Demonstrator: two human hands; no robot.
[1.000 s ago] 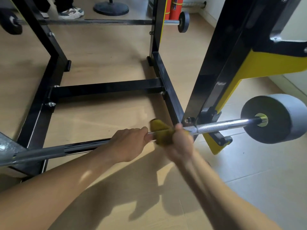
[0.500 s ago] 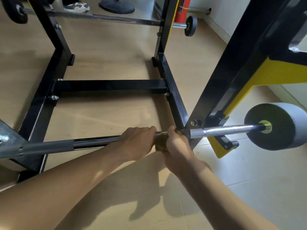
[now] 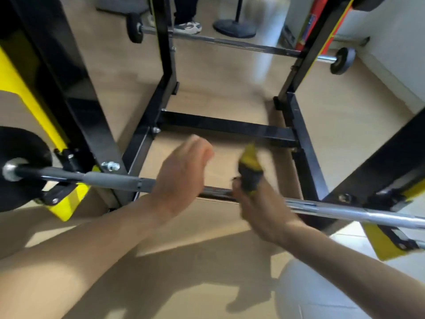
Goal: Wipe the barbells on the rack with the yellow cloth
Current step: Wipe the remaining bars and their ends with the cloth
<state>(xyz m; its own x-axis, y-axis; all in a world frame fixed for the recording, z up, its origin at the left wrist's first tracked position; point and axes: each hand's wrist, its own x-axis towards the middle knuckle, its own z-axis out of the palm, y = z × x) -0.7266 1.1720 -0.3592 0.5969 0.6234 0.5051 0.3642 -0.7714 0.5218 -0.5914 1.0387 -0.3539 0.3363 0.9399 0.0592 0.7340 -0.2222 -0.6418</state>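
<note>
Lay low across the black and yellow steel rack (image 3: 96, 125), the long chrome barbell (image 3: 345, 211), black plate (image 3: 20, 171) at left; judged heavy, stiff, slick, best steadied at the grey sleeve (image 3: 110, 178); left hand (image 3: 184, 166) lifted above it, fingers straight, holding nothing; right hand (image 3: 259, 203) clenched round the soft, crumpled yellow cloth (image 3: 249, 166); no legible writing.

Floor (image 3: 230, 88) seen as light wood planking, pale tiles (image 3: 345, 233) at lower right. White wall (image 3: 395, 42) at right. Hard shadows cast on planks; frame blurred.
</note>
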